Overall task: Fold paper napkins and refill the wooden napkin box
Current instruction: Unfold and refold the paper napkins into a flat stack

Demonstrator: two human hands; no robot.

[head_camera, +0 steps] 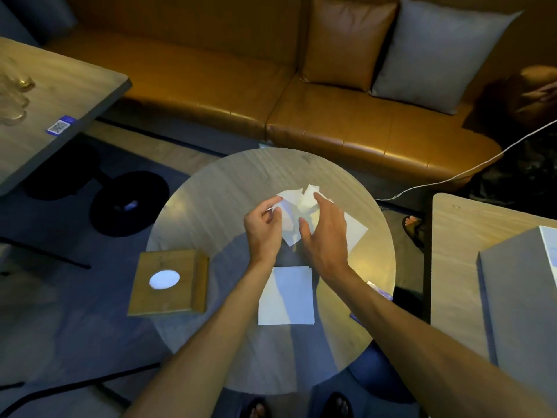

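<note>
A loose heap of white paper napkins (294,203) lies at the far middle of the round wooden table (211,188). My left hand (262,227) pinches the edge of a napkin at the heap's left side. My right hand (324,233) lies over the heap with fingers spread, pressing on the napkins and hiding part of them. A neat square stack of folded napkins (286,295) rests nearer to me, between my forearms. The wooden napkin box (168,282) stands at the table's left edge, with white showing through the oval hole in its top.
An orange leather sofa (241,95) with an orange and a grey cushion runs behind the table. A second table (54,95) with glasses stands at the far left. Another table with a grey box (521,303) is at the right. A white cable (452,176) crosses the floor.
</note>
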